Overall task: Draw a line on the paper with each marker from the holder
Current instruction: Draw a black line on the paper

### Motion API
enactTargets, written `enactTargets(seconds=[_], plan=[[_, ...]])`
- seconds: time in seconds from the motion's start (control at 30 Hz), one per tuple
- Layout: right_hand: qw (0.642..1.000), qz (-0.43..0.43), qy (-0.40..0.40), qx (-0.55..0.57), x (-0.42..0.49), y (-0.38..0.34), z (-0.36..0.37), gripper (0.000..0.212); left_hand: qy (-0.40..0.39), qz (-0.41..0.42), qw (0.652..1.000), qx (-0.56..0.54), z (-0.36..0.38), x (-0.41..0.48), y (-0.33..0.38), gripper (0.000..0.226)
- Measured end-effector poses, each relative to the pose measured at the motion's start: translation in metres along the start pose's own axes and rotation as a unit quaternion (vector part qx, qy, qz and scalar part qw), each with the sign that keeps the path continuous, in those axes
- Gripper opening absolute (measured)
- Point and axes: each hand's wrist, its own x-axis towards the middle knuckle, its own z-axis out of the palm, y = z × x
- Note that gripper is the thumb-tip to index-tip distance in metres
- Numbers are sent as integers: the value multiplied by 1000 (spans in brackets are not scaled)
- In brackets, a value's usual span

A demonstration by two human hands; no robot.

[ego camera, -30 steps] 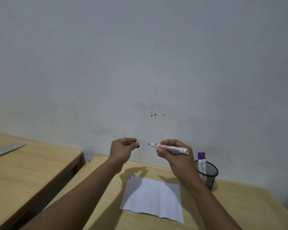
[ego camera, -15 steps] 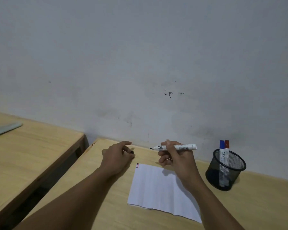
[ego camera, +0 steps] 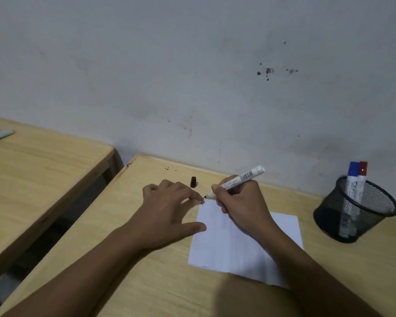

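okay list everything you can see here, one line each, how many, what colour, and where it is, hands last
paper: one, white, flat on the near desk under both hands
uncapped marker: one, white barrel, black tip at the paper's far left corner
cap: one, black, upright on the desk beyond the left hand
holder: one, black mesh, on the desk to the right
capped markers: two, one blue-capped, one red-capped, standing in the holder
desk: one, light wood, against the wall
second desk: one, light wood, to the left
left hand: one, pressing the paper's left edge
right hand: one, gripping the uncapped marker
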Motion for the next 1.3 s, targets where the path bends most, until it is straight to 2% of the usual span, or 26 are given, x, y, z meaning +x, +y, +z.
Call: enactTargets(seconds=[0.2, 0.5, 0.77, 1.3], plan=[[999, -34, 9, -39, 2, 9, 1, 21, -53, 34, 998, 14, -4, 6, -10, 58], [996, -62, 5, -58, 5, 19, 4, 24, -52, 40, 998, -14, 3, 5, -14, 66], [992, -86, -3, -89, 4, 17, 4, 29, -48, 31, 997, -51, 2, 5, -14, 62], [997, -60, -21, -45, 4, 18, 3, 24, -60, 28, 996, -57, 0, 5, -14, 64]])
